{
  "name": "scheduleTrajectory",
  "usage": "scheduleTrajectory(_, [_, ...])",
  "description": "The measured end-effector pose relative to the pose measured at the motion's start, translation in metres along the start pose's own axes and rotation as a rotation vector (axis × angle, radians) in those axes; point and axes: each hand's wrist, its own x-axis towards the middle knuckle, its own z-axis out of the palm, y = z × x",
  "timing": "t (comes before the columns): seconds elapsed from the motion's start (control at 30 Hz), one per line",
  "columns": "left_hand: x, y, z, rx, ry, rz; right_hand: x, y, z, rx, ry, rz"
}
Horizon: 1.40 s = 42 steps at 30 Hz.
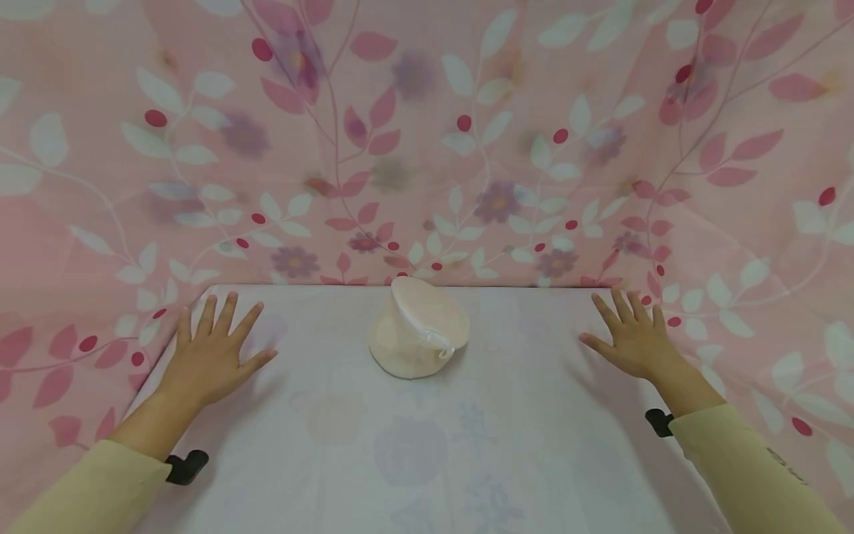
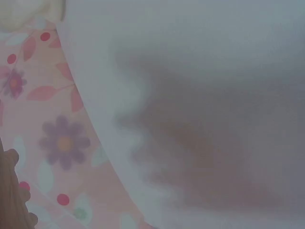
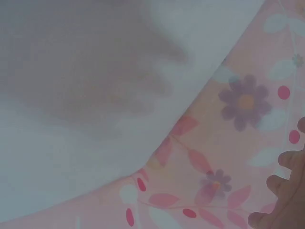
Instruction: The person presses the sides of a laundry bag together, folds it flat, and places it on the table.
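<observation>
A small cream cloth hat (image 1: 414, 334) with a slanting, turned-up brim and a thin white ribbon bow sits at the far middle of the white-covered table (image 1: 414, 460). To its left my left hand (image 1: 207, 360) hovers with fingers spread, holding nothing. On the other side, well apart from the hat, my right hand (image 1: 637, 345) is likewise spread and holds nothing. Part of the hat (image 2: 28, 13) shows in the upper corner of the left wrist view. Only fingertips of each hand appear at the edges of the wrist views, above blurred hand shadows on the cloth.
Pink floral curtains (image 1: 414, 148) hang behind the table and along both sides. The table's far edge (image 1: 320, 285) runs just behind the hat. A black strap piece (image 1: 188, 467) sticks out at the left cuff, and a similar black piece (image 1: 659, 422) at the right.
</observation>
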Motion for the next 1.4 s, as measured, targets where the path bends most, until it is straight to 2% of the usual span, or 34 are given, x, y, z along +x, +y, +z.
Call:
scheduleTrajectory(0.2, [-0.001, 0.007, -0.001, -0.012, 0.009, 0.001, 0.0, -0.005, 0.0, -0.012, -0.035, -0.005])
scheduleTrajectory(0.33, [-0.001, 0.013, -0.002, -0.023, 0.007, 0.006, 0.0, -0.01, 0.004, 0.006, -0.019, -0.023])
scheduleTrajectory(0.7, [-0.006, 0.031, -0.005, -0.051, 0.003, 0.023, 0.0, -0.03, 0.009, 0.097, -0.02, -0.044])
scheduleTrajectory(1.03, [-0.008, 0.043, 0.009, -0.087, 0.061, 0.036, 0.004, -0.047, 0.018, 0.147, 0.025, -0.065])
scheduleTrajectory(1.23, [-0.005, 0.055, 0.014, -0.101, 0.075, 0.053, 0.008, -0.053, 0.032, 0.2, 0.047, -0.079])
scheduleTrajectory(1.4, [-0.002, 0.065, 0.02, -0.128, 0.082, 0.059, 0.011, -0.06, 0.035, 0.228, 0.07, -0.087])
